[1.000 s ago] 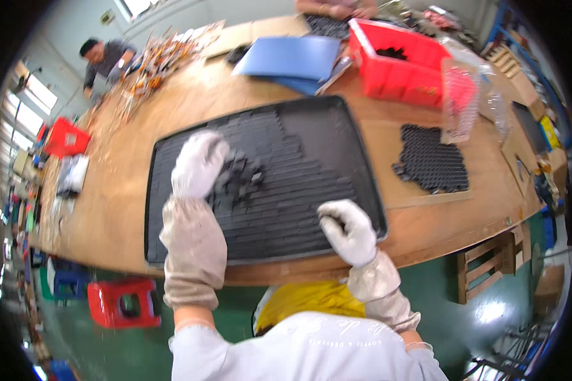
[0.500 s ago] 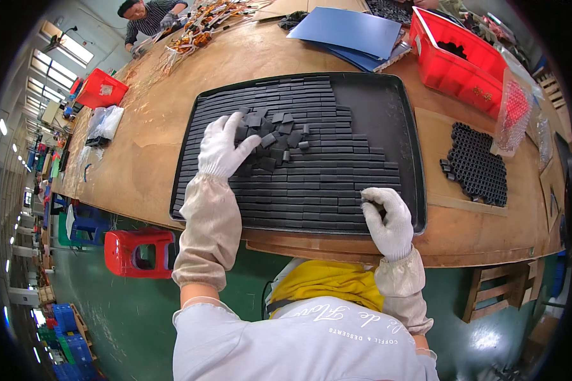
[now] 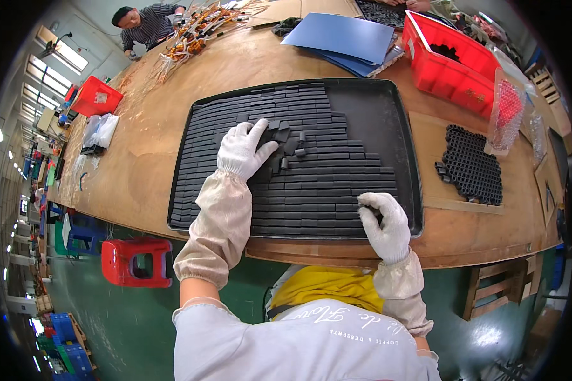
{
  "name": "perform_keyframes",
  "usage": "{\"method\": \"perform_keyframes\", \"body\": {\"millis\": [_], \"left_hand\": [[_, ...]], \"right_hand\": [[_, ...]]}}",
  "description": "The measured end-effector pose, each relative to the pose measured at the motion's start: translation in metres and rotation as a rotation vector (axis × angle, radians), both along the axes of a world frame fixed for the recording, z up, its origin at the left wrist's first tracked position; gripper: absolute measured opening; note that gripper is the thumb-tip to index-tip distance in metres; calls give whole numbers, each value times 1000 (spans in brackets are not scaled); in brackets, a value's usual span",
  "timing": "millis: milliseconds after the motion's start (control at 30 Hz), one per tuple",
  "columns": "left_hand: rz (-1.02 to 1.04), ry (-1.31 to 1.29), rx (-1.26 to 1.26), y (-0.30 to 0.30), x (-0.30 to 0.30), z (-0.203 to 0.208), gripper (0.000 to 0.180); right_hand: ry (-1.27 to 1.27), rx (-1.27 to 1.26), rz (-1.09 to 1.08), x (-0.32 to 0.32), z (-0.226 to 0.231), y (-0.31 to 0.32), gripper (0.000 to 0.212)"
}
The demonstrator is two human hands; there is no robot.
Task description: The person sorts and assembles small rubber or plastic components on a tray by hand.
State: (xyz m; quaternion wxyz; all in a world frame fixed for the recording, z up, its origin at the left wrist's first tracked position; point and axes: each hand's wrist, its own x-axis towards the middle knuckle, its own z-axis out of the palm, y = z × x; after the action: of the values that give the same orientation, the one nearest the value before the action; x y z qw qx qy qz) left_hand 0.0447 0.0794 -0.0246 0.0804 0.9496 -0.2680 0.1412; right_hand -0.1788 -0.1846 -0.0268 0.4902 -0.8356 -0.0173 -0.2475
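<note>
Left grip (image 3: 243,150) lies open and flat on loose black blocks (image 3: 285,141); a careless shove could mess up the neat rows (image 3: 311,190) beside it.

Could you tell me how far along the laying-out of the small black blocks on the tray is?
Most of the black tray already carries neat rows of blocks. In hand: the left hand rests on a loose heap of blocks mid-tray, while the right hand is at the near rows. Left: that heap, and the bare strip at the tray's far right.
</note>
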Motion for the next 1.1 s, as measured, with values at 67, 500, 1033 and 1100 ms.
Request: {"method": "perform_keyframes", "body": {"millis": [67, 500, 1033, 1100], "left_hand": [[-103, -61, -42, 0, 0, 6, 46], [-49, 382, -885, 25, 40, 18, 19], [-46, 1178, -1789, 64, 59, 6, 23], [-438, 1592, -2218, 82, 78, -17, 28]], "right_hand": [[-6, -21, 2, 0, 0, -1, 21], [16, 7, -6, -3, -5, -2, 22], [29, -16, -13, -3, -1, 1, 21], [36, -6, -5, -2, 0, 4, 21]]}}
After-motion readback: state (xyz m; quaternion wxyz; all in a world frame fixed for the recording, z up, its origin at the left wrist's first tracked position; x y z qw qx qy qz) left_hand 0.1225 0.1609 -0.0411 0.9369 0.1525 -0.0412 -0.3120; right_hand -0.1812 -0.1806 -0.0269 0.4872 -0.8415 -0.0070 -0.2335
